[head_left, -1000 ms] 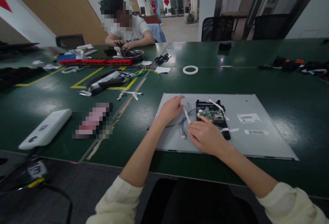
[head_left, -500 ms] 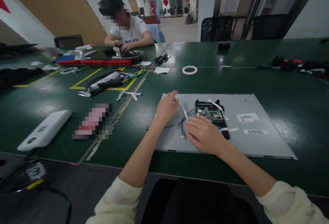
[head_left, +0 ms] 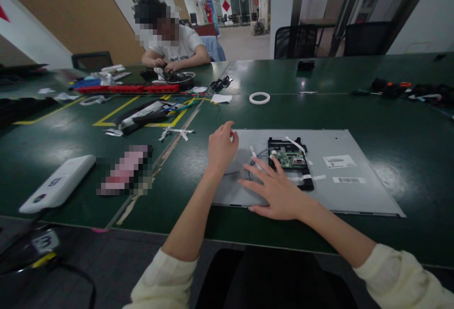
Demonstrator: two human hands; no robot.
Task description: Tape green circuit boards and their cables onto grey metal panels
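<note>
- The grey panel (head_left: 340, 191) lies flat on the green table (head_left: 390, 115), close to its near edge and a little to the 3 o'clock side of the person's middle.
- A green circuit board (head_left: 291, 158) sits in a black frame (head_left: 305, 184) on the panel, left of the panel's centre, with white tape strips (head_left: 300, 145) crossing it.
- Thin cables (head_left: 248, 169) run out from the board toward 9 o'clock, with a short white strip (head_left: 252, 150) on them.
- The right hand (head_left: 275, 193) lies palm down at 7 o'clock of the board, fingers spread wide and flat on the panel. The forefinger reaches toward the cables.
- The left hand (head_left: 220, 148) is raised at 9 o'clock of the board, over the panel's far left corner, with its fingers drawn in toward the thumb. A small white bit shows at the tips, but I cannot tell whether it is pinched.
- Two white labels (head_left: 339, 161) sit on the panel at 3 o'clock of the board.
- A white tape roll (head_left: 259, 98) lies on the table at 12 o'clock of the panel, well apart from it.
- A white oblong device (head_left: 58, 184) rests on the table far out at 9 o'clock.
- Another person (head_left: 177, 49) sits across the table at 11 o'clock, hands busy at a dark bowl-like thing (head_left: 179, 76), beside a red strip (head_left: 127, 89).
</note>
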